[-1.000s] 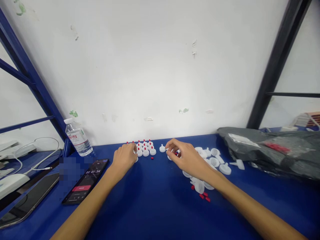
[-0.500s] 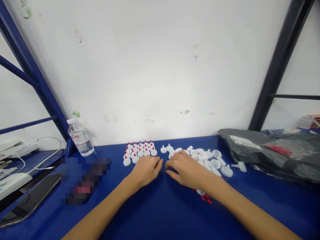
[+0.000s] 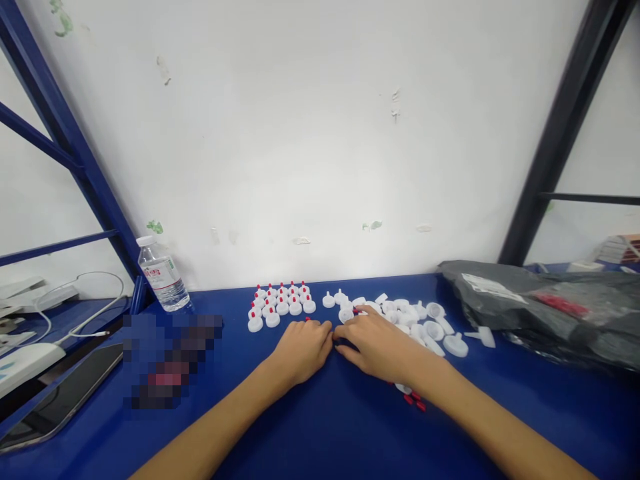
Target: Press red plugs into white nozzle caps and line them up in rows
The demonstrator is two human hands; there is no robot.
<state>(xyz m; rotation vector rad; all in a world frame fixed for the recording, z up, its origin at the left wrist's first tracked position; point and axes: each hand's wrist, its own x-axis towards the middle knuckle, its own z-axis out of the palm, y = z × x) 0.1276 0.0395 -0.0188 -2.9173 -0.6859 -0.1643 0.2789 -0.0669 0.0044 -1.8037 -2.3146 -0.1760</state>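
Observation:
My left hand (image 3: pixel 303 350) is closed, its fingertips turned inward and meeting my right hand (image 3: pixel 370 338). A small red tip (image 3: pixel 308 319) shows just beyond its knuckles; whether it is held I cannot tell. My right hand is curled over the near left edge of a loose pile of white nozzle caps (image 3: pixel 434 330). Whatever either hand pinches is hidden by the fingers. Left of the pile, white nozzle caps with red tips (image 3: pixel 283 305) stand upright in rows. Several loose red tips (image 3: pixel 415 400) lie under my right forearm.
On the left are a water bottle (image 3: pixel 163 277), a phone (image 3: pixel 63 400), a blurred dark item (image 3: pixel 173 367) and a white power strip with cables (image 3: pixel 33 370). A grey plastic bag (image 3: pixel 493 300) lies at the right. A white wall rises behind the blue table (image 3: pixel 320 433).
My left hand has moved right and closer to me, bringing it against my right hand. The front capped pieces and a red tip beyond the left knuckles have come into view.

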